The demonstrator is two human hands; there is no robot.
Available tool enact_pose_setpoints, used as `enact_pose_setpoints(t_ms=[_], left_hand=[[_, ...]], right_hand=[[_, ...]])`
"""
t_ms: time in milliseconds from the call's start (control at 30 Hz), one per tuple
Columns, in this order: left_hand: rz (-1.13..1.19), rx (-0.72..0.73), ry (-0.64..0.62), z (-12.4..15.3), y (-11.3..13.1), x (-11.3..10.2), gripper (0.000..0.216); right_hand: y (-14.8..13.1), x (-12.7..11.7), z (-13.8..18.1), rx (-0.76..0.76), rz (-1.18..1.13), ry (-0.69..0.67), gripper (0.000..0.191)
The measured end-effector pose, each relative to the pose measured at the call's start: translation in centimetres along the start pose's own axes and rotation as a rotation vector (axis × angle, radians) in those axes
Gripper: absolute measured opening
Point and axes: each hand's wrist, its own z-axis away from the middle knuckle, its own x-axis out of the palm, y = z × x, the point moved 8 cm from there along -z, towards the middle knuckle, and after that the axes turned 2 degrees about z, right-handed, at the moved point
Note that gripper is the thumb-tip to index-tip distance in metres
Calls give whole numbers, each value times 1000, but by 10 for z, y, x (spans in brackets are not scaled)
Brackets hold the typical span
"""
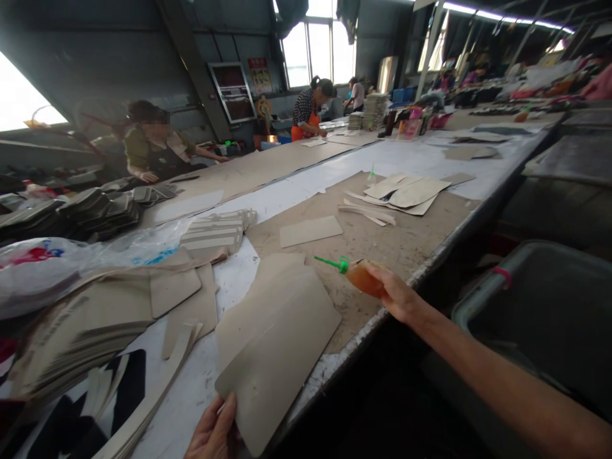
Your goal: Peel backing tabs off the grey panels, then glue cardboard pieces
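Note:
My left hand (214, 428) pinches the near left edge of a beige flat panel (282, 357), thumb on top. This panel overlaps another beige panel (253, 299) lying on the table. In my right hand (389, 290) is a glue bottle (364, 278) with amber liquid and a green nozzle, my fingers wrapped round it. The bottle is held sideways with its nozzle pointing left, over the brown table covering. A smaller rectangular piece (312, 231) lies just beyond the nozzle.
Fanned stacks of beige panels (90, 319) and long strips (157, 389) lie to the left. More cut pieces (411, 191) sit farther up the table near a second green-tipped bottle (371, 176). A grey bin (526, 306) stands at right. Co-workers stand across the table (268, 167).

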Motion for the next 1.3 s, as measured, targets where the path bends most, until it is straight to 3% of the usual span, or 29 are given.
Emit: enact_pose_setpoints(t_ms=[200,333,500,767,1033,1167,1300], left_hand=[[23,-26,11,7,8,2,14],[5,-13,-14,8,10,6,17],[-50,46,59,11,16,7,17],[-101,77,121,8,22,5,14],[-132,56,139,14,22,12,10],[-102,53,84,9,20,10,10],[-89,46,67,3,16,7,10]], right_hand=[[26,9,-28,99,-73,-117,20],[15,22,-31,68,-76,-288,28],[0,39,-40,-53,42,-421,44],[-5,32,-67,-380,534,-225,42],[-6,10,-65,-598,1001,-113,34],[-15,-4,-54,-667,1126,-24,27],[-30,-15,-13,-709,1188,169,21]])
